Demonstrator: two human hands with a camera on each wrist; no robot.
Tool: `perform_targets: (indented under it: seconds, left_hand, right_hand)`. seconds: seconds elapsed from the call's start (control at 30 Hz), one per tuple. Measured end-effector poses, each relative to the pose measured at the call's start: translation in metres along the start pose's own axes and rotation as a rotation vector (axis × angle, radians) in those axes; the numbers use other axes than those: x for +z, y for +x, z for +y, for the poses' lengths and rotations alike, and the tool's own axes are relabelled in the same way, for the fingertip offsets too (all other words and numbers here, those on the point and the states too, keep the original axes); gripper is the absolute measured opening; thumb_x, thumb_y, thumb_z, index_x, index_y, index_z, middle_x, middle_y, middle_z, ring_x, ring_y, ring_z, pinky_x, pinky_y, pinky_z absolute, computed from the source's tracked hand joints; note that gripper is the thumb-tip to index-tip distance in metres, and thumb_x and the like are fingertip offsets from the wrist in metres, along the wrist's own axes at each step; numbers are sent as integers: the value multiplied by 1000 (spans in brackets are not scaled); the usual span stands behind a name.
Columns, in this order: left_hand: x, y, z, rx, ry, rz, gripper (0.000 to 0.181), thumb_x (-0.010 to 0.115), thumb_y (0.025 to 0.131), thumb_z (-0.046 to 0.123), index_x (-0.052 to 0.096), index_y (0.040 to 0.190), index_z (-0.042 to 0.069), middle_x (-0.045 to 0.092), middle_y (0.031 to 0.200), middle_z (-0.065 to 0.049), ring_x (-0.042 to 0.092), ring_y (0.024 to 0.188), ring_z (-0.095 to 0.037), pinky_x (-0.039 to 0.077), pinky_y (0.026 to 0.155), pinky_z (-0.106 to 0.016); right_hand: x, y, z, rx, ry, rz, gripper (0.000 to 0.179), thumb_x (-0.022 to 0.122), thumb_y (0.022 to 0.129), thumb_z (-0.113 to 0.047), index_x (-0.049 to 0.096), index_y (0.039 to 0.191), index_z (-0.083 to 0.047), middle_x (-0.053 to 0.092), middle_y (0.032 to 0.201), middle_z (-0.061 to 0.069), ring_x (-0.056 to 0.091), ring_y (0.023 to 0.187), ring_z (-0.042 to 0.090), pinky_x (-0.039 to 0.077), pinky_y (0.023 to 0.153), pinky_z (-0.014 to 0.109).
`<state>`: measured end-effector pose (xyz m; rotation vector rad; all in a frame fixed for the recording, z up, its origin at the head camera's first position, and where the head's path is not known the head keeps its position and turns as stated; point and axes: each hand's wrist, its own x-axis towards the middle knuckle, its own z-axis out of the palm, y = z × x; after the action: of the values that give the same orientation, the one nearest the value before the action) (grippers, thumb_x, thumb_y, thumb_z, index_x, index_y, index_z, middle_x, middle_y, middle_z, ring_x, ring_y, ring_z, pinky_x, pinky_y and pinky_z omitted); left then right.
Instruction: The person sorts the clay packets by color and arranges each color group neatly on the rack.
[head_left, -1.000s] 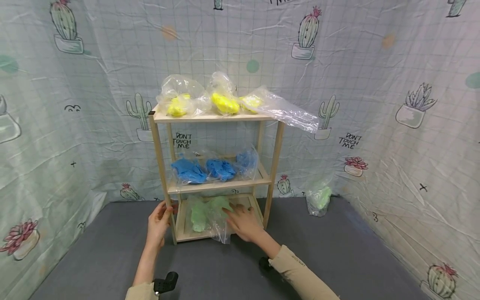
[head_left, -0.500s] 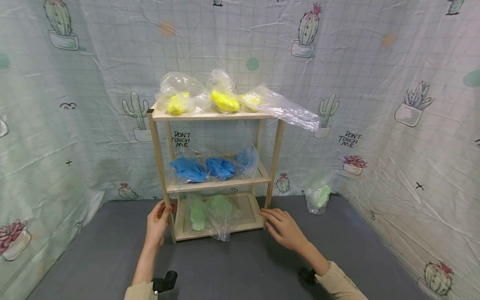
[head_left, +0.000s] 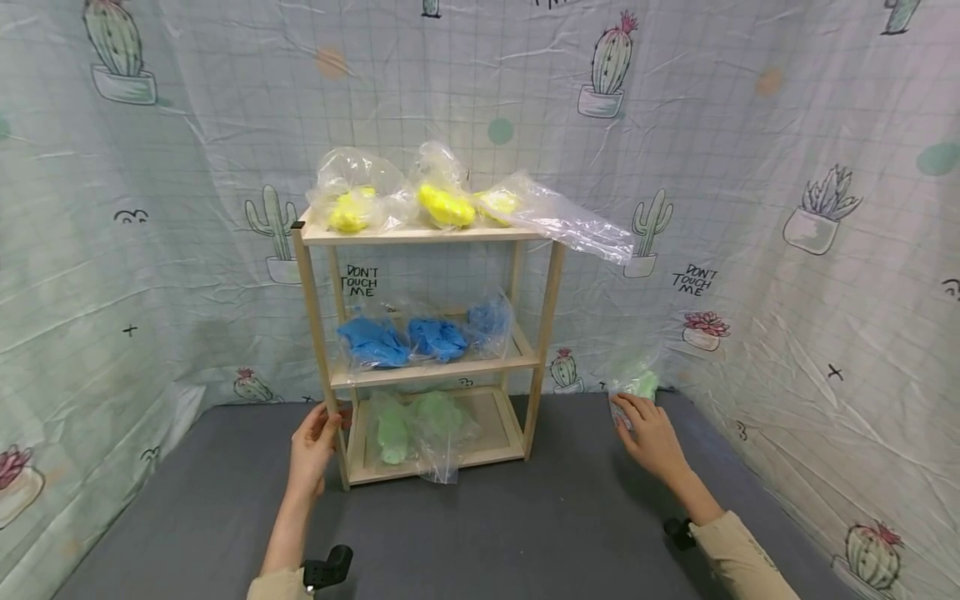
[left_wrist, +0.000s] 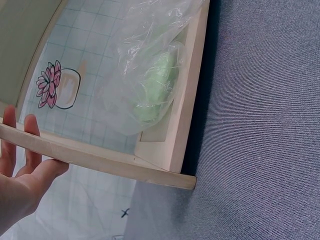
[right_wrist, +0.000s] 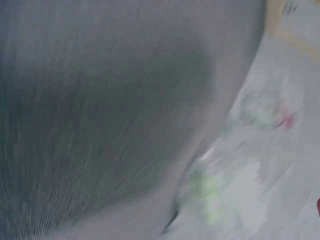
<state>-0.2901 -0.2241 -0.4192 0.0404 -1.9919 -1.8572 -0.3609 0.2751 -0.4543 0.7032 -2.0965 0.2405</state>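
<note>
Left hand [head_left: 315,446] grips rack post [head_left: 327,392], steadying it | right hand [head_left: 651,433] touches green-filled bag [head_left: 636,385], fingers relaxed, ungrasped

The backdrop cloth [head_left: 750,208] carries the hand-lettered words "DON'T TOUCH ME" twice. One print [head_left: 363,281] shows through the shelf [head_left: 420,237] under its top board; the other [head_left: 693,281] sits to the right, above a pink potted plant [head_left: 702,332].

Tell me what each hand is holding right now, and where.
Left hand holds the shelf's front left post near its foot. Right hand touches the green bag; grip unclear.
</note>
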Motion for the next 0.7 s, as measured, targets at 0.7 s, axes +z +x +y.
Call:
perform_targets:
  seconds: [0.7]
  left_hand:
    - [1, 0, -2, 8, -6, 21, 20, 49, 92, 27, 56, 109, 22, 61, 80, 20, 55, 78, -4, 35, 54, -21]
  right_hand:
    - [25, -6, 70, 364, -150, -272, 63, 62, 83, -23, 34, 135, -1, 37, 134, 28, 45, 107, 46, 36, 75, 58]
